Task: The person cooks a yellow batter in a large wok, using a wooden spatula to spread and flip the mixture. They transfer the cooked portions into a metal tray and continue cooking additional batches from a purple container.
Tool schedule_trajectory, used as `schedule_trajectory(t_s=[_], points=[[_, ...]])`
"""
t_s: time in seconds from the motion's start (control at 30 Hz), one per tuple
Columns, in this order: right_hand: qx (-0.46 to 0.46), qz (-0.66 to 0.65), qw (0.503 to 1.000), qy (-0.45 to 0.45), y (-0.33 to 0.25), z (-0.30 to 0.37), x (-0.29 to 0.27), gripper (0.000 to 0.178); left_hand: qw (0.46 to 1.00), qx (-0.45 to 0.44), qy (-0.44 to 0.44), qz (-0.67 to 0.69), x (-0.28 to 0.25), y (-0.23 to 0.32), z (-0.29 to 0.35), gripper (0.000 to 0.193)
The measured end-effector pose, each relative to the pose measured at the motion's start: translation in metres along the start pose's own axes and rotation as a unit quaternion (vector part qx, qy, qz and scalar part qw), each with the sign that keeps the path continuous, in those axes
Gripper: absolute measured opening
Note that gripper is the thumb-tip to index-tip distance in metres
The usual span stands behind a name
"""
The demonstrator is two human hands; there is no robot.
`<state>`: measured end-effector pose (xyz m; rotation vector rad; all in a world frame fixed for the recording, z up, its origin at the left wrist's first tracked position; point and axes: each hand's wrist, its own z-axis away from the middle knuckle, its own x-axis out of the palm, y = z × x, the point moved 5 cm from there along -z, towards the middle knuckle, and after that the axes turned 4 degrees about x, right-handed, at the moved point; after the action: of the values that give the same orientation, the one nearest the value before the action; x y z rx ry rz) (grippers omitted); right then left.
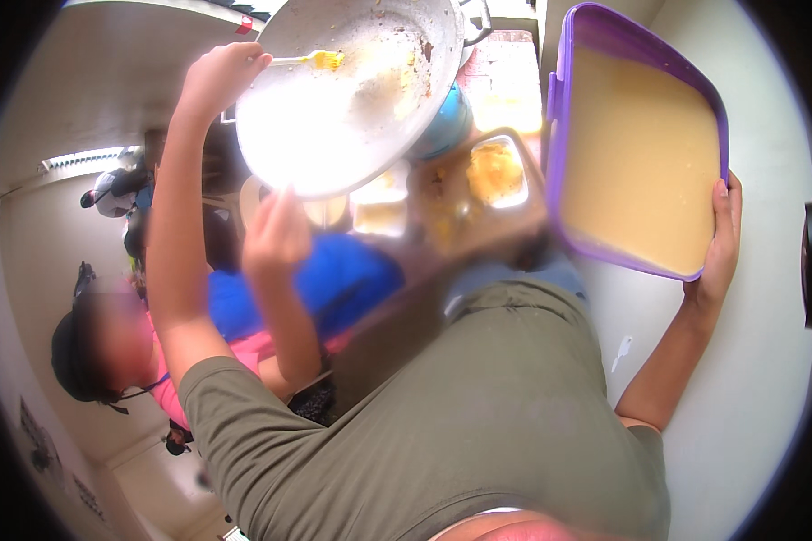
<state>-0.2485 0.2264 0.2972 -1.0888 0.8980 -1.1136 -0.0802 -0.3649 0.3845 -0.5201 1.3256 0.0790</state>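
My left hand (218, 79) is closed round the white handle of a basting brush (327, 60). Its yellow bristles are over the inside of a large, round metal pan (383, 86), which has brown bits and residue on it and is overexposed across its lower part. On the right, my right hand (722, 242) grips the side of a tub with a purple rim (564, 153). Pale yellow liquid batter (645, 158) fills much of the tub, which appears tilted. My right fingers wrap the rim, partly hidden behind it.
A co-worker in a pink shirt and blue apron (347, 275) stands at left, one blurred hand (278, 230) by the pan's lower edge. Below the pan are a brown tray (460, 212), a white dish of yellow food (496, 171) and a blue container (447, 126). A pale wall (740, 388) borders the right.
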Motion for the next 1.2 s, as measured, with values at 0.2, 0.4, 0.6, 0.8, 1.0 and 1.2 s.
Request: schedule_trajectory(t_s=[0.2,0.4,0.6,0.8,1.0,1.2], points=[[0.01,-0.029,0.999,-0.024,0.003,-0.004,0.001,0.044,0.997,-0.024,0.03,0.069,0.043,0.002,-0.008,0.034],[0.009,-0.013,1.0,-0.011,-0.005,-0.003,0.003,0.046,0.996,-0.004,-0.068,0.053,0.057,-0.008,-0.01,0.034],[0.002,-0.027,0.999,-0.021,-0.005,0.0,0.002,0.047,0.997,-0.012,-0.019,0.077,0.044,0.002,0.005,0.034],[-0.002,-0.042,0.999,-0.002,0.009,-0.002,-0.001,0.043,0.998,0.006,-0.047,0.031,0.065,0.01,0.006,0.034],[-0.014,-0.017,1.0,0.016,0.048,-0.033,0.003,0.04,0.984,-0.108,0.042,0.132,0.062,-0.008,0.027,0.034],[-0.024,0.011,0.999,0.026,0.134,-0.108,0.025,0.04,0.97,-0.142,0.078,0.182,0.057,0.011,0.037,0.033]])
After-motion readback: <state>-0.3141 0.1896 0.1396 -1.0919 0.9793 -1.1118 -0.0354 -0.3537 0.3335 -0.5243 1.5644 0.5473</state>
